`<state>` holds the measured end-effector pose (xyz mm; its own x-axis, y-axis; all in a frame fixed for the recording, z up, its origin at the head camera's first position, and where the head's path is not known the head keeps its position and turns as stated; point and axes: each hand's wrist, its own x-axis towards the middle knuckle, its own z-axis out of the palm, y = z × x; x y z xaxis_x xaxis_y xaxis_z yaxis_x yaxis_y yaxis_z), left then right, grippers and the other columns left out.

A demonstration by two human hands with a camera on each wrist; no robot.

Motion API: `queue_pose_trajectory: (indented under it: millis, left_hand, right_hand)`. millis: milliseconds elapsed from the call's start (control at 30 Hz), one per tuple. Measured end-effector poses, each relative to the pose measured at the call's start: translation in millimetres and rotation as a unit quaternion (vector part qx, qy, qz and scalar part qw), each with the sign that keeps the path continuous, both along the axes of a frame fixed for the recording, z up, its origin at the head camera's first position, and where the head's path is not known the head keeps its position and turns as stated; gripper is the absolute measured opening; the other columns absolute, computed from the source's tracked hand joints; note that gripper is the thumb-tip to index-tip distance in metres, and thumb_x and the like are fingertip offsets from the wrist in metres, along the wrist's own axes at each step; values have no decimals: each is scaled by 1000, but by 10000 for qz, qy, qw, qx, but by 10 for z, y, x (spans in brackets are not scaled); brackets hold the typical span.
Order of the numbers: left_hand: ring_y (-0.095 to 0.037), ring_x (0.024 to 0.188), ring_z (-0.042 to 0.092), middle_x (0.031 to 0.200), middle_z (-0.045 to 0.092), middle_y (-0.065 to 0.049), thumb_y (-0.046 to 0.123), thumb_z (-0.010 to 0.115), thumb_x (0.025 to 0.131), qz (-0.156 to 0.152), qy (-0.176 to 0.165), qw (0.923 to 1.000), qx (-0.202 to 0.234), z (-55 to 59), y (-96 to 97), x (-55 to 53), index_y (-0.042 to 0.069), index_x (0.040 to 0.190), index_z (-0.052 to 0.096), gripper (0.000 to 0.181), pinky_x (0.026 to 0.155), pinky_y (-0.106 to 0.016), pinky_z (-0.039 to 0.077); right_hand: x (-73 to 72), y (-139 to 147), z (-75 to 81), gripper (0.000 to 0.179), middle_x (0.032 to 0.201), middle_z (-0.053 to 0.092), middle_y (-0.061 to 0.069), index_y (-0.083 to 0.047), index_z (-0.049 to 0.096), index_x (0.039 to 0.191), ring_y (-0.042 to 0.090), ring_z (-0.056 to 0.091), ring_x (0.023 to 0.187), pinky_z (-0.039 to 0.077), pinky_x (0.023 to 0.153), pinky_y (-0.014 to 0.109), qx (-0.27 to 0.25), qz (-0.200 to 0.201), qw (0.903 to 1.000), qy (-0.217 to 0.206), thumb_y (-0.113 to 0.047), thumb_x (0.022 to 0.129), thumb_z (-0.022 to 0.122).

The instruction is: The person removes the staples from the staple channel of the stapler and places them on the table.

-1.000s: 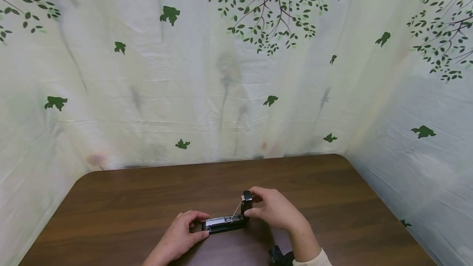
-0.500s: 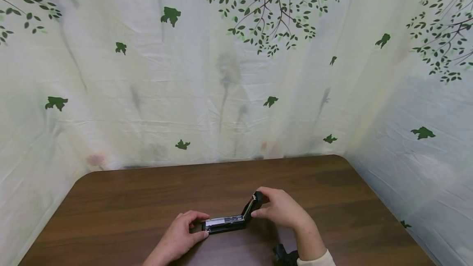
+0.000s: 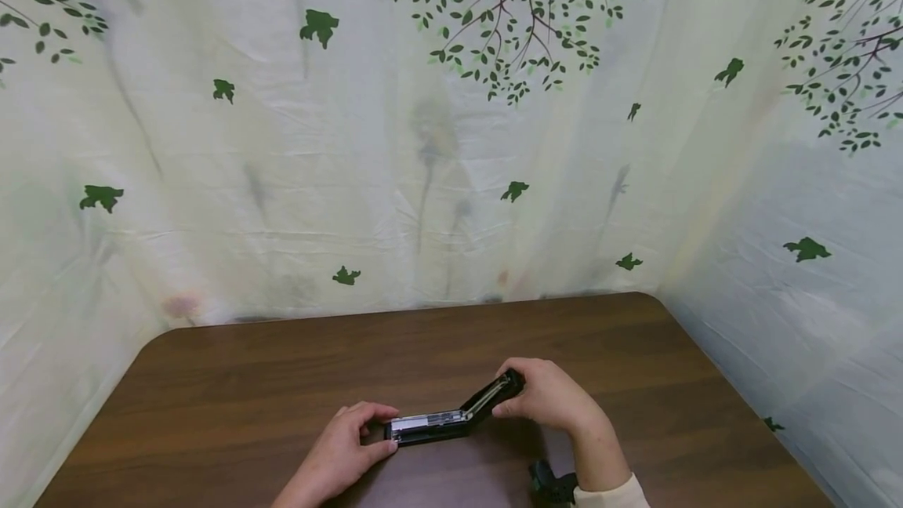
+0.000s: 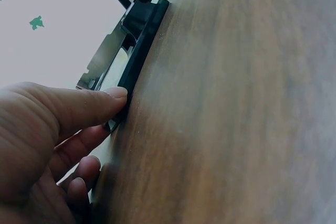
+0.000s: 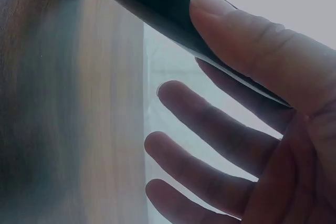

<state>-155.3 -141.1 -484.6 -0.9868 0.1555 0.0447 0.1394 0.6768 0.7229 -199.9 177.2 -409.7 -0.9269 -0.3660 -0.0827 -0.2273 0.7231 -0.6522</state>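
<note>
On the surface [image 3: 233,382], the stapler [image 3: 457,419] lay unfolded, its base [image 3: 426,432] pinched by your left hand [image 3: 344,444], seemingly for steadiness; opposite, your right hand [image 3: 552,397] gripped the raised lid [image 3: 492,397], likely to hold it clear of the base.

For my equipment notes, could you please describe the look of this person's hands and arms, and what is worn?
The left hand and right hand wear no gloves. The right arm has a cream sleeve; beside it shows a black device.
</note>
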Motion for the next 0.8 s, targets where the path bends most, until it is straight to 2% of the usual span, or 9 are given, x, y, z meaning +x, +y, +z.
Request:
queue_pose_trajectory:
  millis: [233, 633, 800]
  left_hand:
    - [-9, 92, 51, 108, 69, 13, 24, 87, 80, -17, 25, 10000, -80, 12, 9, -3, 28, 110, 73, 34, 78, -23, 45]
    - [-10, 92, 51, 108, 69, 13, 23, 87, 80, 7, -59, 9999, -92, 20, 18, -7, 29, 110, 73, 34, 77, -24, 44]
    - [-10, 92, 50, 108, 69, 12, 23, 87, 80, 25, -54, 9999, -94, 19, 13, -2, 28, 110, 74, 34, 77, -23, 44]
  right_hand:
    - [-3, 29, -18, 34, 94, 68, -2, -20, 69, 96, 17, 56, 83, 45, 73, 36, 257, -64, 9996, 139, -25, 72, 92]
    - [-11, 49, -91, 32, 85, 65, -6, -21, 69, 90, 16, 54, 78, 44, 71, 35, 519, -194, 9984, 67, -20, 69, 94]
    - [-22, 45, -129, 31, 88, 67, -7, -23, 71, 89, 20, 54, 88, 45, 77, 40, 696, -330, 9970, 57, -20, 68, 94]
